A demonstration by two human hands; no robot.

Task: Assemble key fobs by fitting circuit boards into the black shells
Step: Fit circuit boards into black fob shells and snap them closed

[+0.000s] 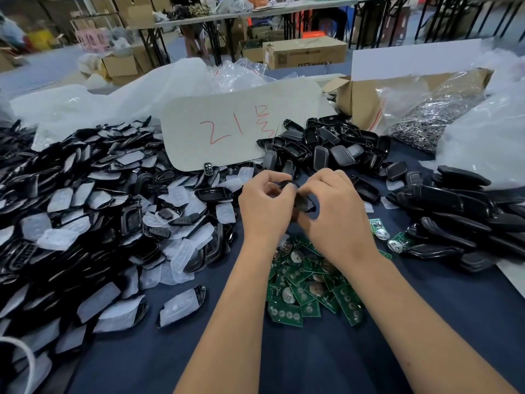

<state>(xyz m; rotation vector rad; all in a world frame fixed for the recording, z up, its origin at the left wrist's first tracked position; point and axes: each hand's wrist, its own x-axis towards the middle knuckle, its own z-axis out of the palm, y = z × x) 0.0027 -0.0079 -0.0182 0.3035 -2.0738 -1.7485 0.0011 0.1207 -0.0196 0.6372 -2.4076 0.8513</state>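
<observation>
While both hands worked one black shell [304, 201] above the circuit boards [309, 282], assembly was mid-fit.
Boards lay nearest, probably for quick reach; left hand [265, 204] and right hand [338, 211] had fingers curled, pinching the shell between them at mid-table; board inside not visible. Shell piles [326, 146] sat beyond.

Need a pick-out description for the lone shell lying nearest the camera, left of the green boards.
Start at the pile of green circuit boards on the dark blue cloth under the forearms. Look left across bare cloth: one black shell lies by itself. Unlike the heaped shells further left, it touches nothing and shows a white membrane face.
</observation>
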